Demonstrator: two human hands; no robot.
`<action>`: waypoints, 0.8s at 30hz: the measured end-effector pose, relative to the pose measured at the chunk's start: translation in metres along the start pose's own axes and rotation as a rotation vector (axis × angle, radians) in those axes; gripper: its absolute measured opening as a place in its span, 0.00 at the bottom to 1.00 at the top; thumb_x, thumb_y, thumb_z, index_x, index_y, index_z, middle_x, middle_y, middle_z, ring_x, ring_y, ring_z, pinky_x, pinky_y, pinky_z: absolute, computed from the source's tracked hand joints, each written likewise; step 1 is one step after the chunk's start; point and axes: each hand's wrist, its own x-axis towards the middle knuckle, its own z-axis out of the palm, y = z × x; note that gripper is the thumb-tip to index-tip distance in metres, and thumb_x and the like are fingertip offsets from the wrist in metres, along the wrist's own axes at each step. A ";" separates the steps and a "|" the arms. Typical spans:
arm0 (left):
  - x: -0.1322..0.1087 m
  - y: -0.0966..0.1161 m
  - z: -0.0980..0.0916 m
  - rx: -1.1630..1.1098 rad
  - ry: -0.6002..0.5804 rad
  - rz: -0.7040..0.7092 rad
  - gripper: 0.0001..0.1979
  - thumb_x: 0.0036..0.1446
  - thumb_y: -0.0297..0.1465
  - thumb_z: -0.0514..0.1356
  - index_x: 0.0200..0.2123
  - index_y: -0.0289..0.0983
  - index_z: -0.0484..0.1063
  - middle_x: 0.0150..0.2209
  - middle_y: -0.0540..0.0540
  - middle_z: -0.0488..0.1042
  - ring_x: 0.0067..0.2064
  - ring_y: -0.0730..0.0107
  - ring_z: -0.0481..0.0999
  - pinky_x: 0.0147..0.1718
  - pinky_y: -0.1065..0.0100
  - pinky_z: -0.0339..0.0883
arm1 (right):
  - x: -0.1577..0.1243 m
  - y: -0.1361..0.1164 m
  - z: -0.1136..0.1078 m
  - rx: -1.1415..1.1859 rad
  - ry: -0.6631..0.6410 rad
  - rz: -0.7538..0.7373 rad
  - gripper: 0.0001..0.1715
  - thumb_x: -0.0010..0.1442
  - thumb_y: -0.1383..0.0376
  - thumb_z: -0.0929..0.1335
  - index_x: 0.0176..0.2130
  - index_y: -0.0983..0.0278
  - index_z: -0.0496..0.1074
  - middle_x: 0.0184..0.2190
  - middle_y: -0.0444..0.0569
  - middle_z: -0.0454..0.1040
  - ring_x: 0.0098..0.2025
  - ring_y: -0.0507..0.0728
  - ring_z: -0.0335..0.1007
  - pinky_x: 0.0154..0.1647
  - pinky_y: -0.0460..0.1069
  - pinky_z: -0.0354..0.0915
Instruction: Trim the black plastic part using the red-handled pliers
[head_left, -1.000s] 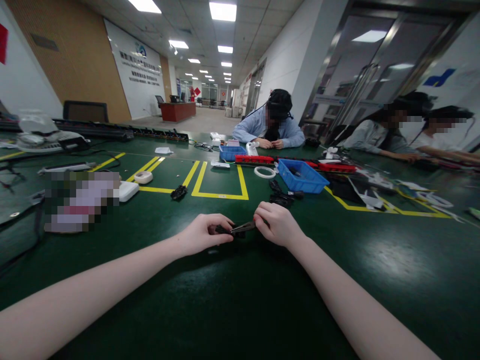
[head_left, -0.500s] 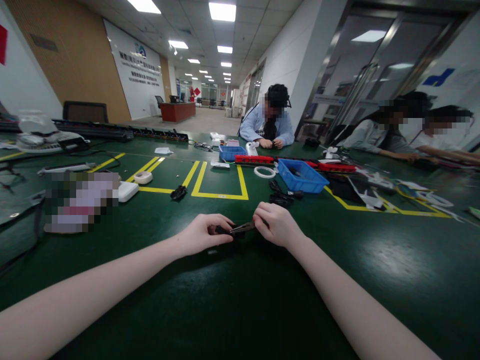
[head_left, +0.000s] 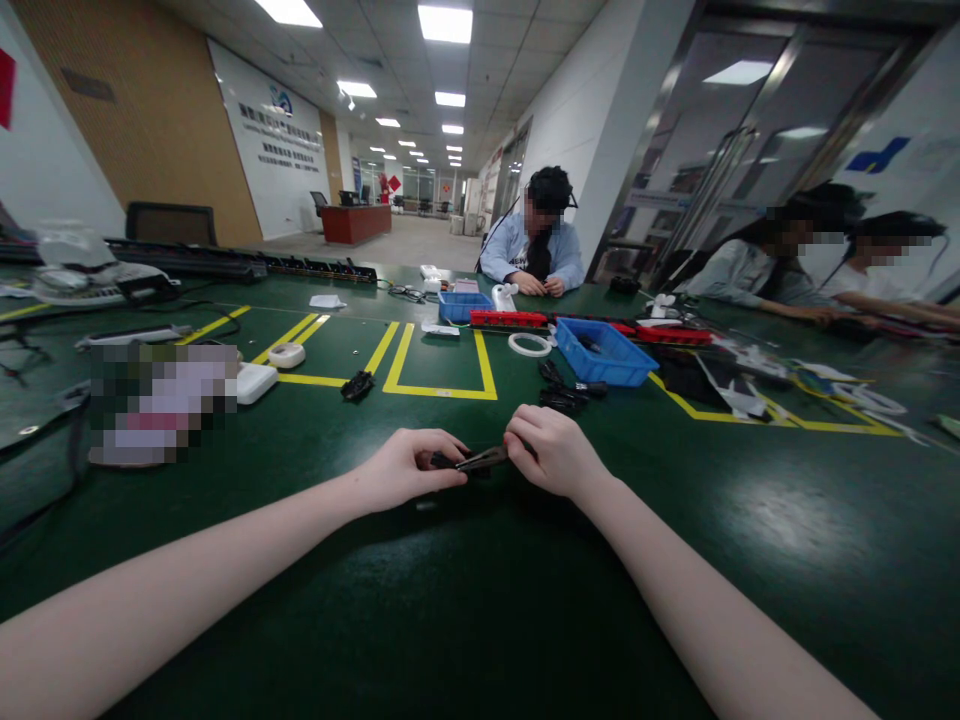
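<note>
My left hand [head_left: 416,465] is closed around a small black part [head_left: 442,461], whose exact kind I cannot make out. Between the thumb and fingers of my right hand [head_left: 551,450] is a pair of dark metal tweezers [head_left: 489,458]. Their tips point left and reach the black part by my left fingertips. Both hands are held low over the green table [head_left: 480,600], facing each other. My right fingers hide the back end of the tweezers.
Beyond my hands lie black cable bundles [head_left: 564,392], a blue bin [head_left: 606,352], a white ring [head_left: 529,345] and a black bundle [head_left: 358,386]. At left are a white box [head_left: 255,383] and a tape roll [head_left: 286,355]. A person [head_left: 536,245] sits opposite; others sit at right.
The tweezers have shifted very slightly left with my right hand, their tips a little lower at the black part. Across the table, the person's hands and head have moved slightly.
</note>
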 end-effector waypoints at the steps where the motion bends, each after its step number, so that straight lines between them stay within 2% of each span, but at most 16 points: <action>1: 0.000 0.000 0.000 -0.007 -0.005 -0.006 0.10 0.55 0.33 0.65 0.38 0.33 0.78 0.49 0.42 0.76 0.28 0.77 0.70 0.27 0.72 0.64 | 0.000 0.001 -0.001 -0.001 0.002 0.003 0.16 0.66 0.65 0.58 0.29 0.63 0.68 0.29 0.50 0.69 0.30 0.54 0.61 0.33 0.51 0.55; 4: 0.000 -0.001 -0.001 -0.030 0.007 -0.008 0.10 0.55 0.33 0.66 0.38 0.33 0.77 0.49 0.43 0.76 0.26 0.80 0.68 0.26 0.73 0.63 | -0.001 0.004 -0.002 -0.004 0.008 0.017 0.16 0.66 0.65 0.58 0.29 0.63 0.67 0.29 0.50 0.69 0.30 0.54 0.61 0.33 0.51 0.56; 10: 0.000 -0.003 -0.001 -0.081 0.003 -0.005 0.10 0.55 0.34 0.66 0.37 0.33 0.77 0.50 0.42 0.75 0.28 0.78 0.73 0.28 0.72 0.68 | -0.001 0.008 -0.003 0.002 -0.010 0.030 0.17 0.67 0.65 0.58 0.28 0.64 0.67 0.29 0.49 0.69 0.29 0.54 0.62 0.32 0.50 0.56; 24: 0.001 -0.002 -0.002 -0.049 0.024 -0.031 0.09 0.55 0.32 0.66 0.38 0.34 0.78 0.51 0.42 0.75 0.27 0.79 0.72 0.27 0.73 0.68 | 0.000 0.010 0.000 0.008 -0.053 0.057 0.19 0.68 0.64 0.57 0.29 0.64 0.68 0.28 0.49 0.68 0.29 0.53 0.62 0.32 0.49 0.56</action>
